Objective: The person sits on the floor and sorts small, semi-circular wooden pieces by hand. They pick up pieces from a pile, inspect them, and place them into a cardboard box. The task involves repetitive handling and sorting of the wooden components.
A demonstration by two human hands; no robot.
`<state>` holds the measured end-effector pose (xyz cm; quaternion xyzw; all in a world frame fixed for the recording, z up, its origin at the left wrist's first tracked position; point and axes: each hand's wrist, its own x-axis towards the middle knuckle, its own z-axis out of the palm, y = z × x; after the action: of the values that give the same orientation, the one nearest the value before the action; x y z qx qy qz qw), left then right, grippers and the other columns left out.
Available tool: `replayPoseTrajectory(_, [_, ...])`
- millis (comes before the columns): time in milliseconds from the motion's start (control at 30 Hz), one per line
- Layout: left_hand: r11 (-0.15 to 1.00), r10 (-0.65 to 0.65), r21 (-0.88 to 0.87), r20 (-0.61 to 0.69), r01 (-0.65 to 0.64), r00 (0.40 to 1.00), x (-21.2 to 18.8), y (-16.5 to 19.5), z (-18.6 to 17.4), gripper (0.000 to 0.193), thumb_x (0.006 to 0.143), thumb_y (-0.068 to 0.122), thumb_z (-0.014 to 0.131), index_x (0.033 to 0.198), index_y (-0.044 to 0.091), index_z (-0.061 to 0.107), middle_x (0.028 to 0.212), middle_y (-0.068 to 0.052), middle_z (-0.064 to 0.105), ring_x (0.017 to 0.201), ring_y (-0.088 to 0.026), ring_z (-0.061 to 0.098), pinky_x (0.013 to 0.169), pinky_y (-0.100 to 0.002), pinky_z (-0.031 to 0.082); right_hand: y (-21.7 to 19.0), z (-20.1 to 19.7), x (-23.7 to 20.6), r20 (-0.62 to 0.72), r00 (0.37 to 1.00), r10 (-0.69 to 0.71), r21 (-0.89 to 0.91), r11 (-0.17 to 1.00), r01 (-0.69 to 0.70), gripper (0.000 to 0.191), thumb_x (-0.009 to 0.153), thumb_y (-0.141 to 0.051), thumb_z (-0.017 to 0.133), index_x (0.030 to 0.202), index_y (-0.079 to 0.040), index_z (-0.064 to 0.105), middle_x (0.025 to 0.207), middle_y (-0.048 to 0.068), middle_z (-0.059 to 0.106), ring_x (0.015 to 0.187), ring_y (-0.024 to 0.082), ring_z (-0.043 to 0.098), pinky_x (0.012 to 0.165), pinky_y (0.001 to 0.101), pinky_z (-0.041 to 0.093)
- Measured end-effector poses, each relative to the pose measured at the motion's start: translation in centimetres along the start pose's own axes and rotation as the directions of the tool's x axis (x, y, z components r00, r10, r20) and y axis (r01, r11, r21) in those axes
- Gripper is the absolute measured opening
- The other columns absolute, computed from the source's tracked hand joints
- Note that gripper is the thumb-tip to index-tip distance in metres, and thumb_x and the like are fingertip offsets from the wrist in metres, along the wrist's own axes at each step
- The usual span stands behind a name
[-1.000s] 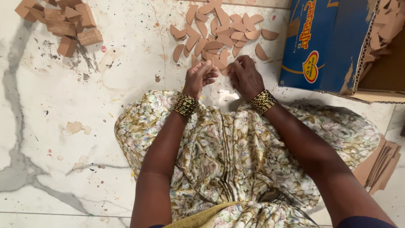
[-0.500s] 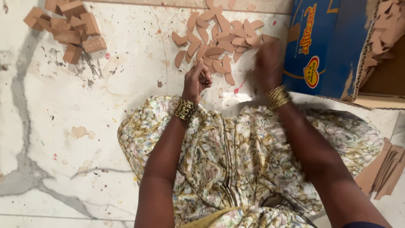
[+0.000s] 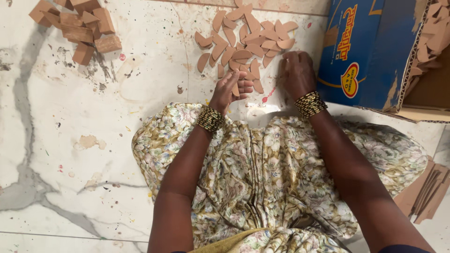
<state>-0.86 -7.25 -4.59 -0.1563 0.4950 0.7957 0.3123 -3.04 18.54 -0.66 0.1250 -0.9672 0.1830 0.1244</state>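
left hand pinches one brown curved piece; right hand rests palm-down, fingers loosely curled, beside pile of pieces on marble floor.

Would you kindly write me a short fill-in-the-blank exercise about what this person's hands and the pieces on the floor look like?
1. The left hand holds a flat tan piece shaped like a half ____.
2. The right hand rests beside a cardboard box whose outside is ____.
3. The pile of block-shaped pieces lies at the top ____ of the view.
4. Each wrist wears a beaded ____.

Missing words: circle; blue; left; bracelet
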Motion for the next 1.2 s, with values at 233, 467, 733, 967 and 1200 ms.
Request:
replayPoseTrajectory(233, [0.998,0.001,-0.056,0.006,-0.001,1.0,-0.1,0.7,0.3,0.055,0.101,0.054,0.047,0.128,0.007,0.056,0.109,-0.009,0.075,0.096,-0.017,0.075,0.083,-0.034,0.063,-3.3,-1.4,0.8,0.384,0.907,0.175,0.526,0.766,-0.37,0.025,0.1,-0.016,0.075,0.119,-0.008,0.06,0.096,0.011,0.07,0.079,0.015,0.068,0.068,0.0318,0.055])
replayPoseTrajectory(467, [0.973,0.045,-0.223,-0.029,-0.05,0.999,0.6,-0.1,-0.8,0.043,0.102,0.049,0.058,0.111,0.007,0.06,0.094,-0.009,0.071,0.081,-0.018,0.072,0.07,-0.034,0.061,-0.5,-4.3,1.5,0.374,0.919,0.127,0.25,0.94,-0.231,0.035,0.092,-0.018,0.079,0.12,-0.006,0.062,0.102,0.012,0.071,0.084,0.024,0.071,0.07,0.0375,0.059])
replayPoseTrajectory(733, [0.97,-0.038,-0.244,-0.127,0.006,0.991,0.9,-0.3,-1.3,0.035,0.097,0.044,0.065,0.102,0.009,0.062,0.079,-0.004,0.066,0.064,-0.014,0.068,0.057,-0.03,0.06,-5.7,-0.1,-1.9,0.455,0.882,0.123,0.069,0.983,-0.172,0.044,0.086,-0.036,0.08,0.115,-0.008,0.063,0.107,0.014,0.065,0.082,0.031,0.072,0.067,0.0443,0.058])
replayPoseTrajectory(967, [0.981,0.192,0.018,-0.223,-0.193,0.956,1.2,-0.5,-1.0,0.023,0.096,0.024,0.069,0.113,0.008,0.066,0.089,0.0,0.068,0.071,-0.007,0.064,0.059,-0.028,0.061,-6.7,-0.8,-0.7,0.546,0.785,0.293,0.211,0.859,-0.467,0.036,0.093,-0.031,0.074,0.116,-0.009,0.057,0.086,0.006,0.07,0.068,0.021,0.072,0.062,0.0415,0.058])
replayPoseTrajectory(1200, [0.405,0.715,0.83,-0.027,-0.383,0.699,1.7,-0.5,0.1,0.012,0.103,0.022,0.074,0.109,0.014,0.069,0.095,-0.001,0.075,0.076,-0.008,0.071,0.063,-0.024,0.06,0.2,-2.5,-0.4,0.347,0.923,0.167,-0.024,0.985,-0.17,0.015,0.092,-0.022,0.079,0.096,-0.01,0.071,0.1,0.014,0.072,0.082,0.027,0.073,0.069,0.0414,0.059])
